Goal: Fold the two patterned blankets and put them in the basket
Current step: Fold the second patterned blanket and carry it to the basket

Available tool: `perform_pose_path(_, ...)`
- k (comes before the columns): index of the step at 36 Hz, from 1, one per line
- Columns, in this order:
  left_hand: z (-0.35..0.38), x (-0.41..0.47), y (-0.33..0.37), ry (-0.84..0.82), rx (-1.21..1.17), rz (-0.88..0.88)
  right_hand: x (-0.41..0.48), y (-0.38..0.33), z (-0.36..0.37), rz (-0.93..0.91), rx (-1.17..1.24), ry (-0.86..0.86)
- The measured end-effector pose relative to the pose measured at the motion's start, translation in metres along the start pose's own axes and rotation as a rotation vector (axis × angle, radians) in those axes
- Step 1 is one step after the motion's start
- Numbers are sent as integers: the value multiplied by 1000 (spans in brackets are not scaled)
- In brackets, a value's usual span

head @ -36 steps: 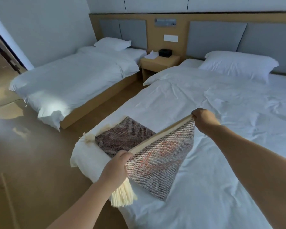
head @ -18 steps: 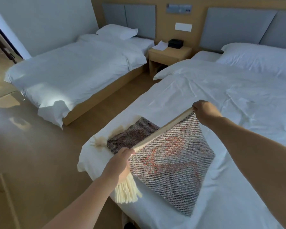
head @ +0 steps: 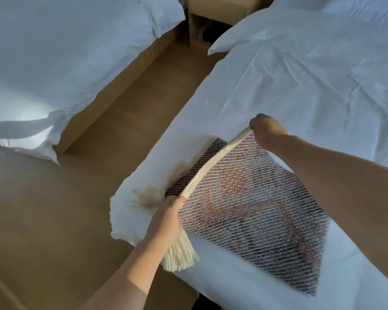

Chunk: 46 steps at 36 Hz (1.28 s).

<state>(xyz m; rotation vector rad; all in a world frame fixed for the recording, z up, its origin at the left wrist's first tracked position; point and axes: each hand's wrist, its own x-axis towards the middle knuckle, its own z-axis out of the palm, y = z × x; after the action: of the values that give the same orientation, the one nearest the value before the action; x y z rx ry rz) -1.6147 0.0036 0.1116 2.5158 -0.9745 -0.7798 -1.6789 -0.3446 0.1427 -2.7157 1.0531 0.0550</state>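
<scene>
Moved since earlier: the view has been tipped down, so the headboard and pillows are no longer seen. More of the patterned blanket (head: 255, 209) is shown, and it has been kept stretched between both hands.
Blanket place: it is held over the near left corner of the bed (head: 278, 86), with its lower part lying on the sheet.
Left hand (head: 168, 218): it is closed around the near end of the cream edge (head: 215, 163), just above the tassel (head: 179, 253).
Right hand (head: 267, 128): it is closed around the far end of the same edge.
Step judged: a fold is being laid.
How done well: the edge should be kept taut and level, its corners matched to the layer beneath, and the fabric lowered evenly and then smoothed.
Hidden: no basket is seen. The dark fabric (head: 202, 162) behind the edge may be the lower layer or the second blanket; this cannot be told. Part of the blanket is covered by the right forearm.
</scene>
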Motion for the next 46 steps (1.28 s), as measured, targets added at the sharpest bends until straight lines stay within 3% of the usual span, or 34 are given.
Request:
perform_pose_path(11, 26, 66, -62, -59, -46, 7, 74, -40, 88, 51, -99, -120)
perform_pose_path(28, 54, 114, -102, -45, 29, 33, 111, -63, 148, 94, -150, -261)
perform_pose_path(31, 62, 123, -96, 71, 225, 111, 102, -67, 157, 138, -41, -204)
perform_pose_path(34, 70, 134, -72, 66, 284, 242, 79, -66, 168, 79, 19, -98)
perform_pose_path(39, 113, 141, -30, -52, 324, 434, 33, -43, 200, -17, -102, -242)
perform_pose_path(46, 160, 132, 2, -94, 429, 441, -26, 47, 204, 94, -136, -228)
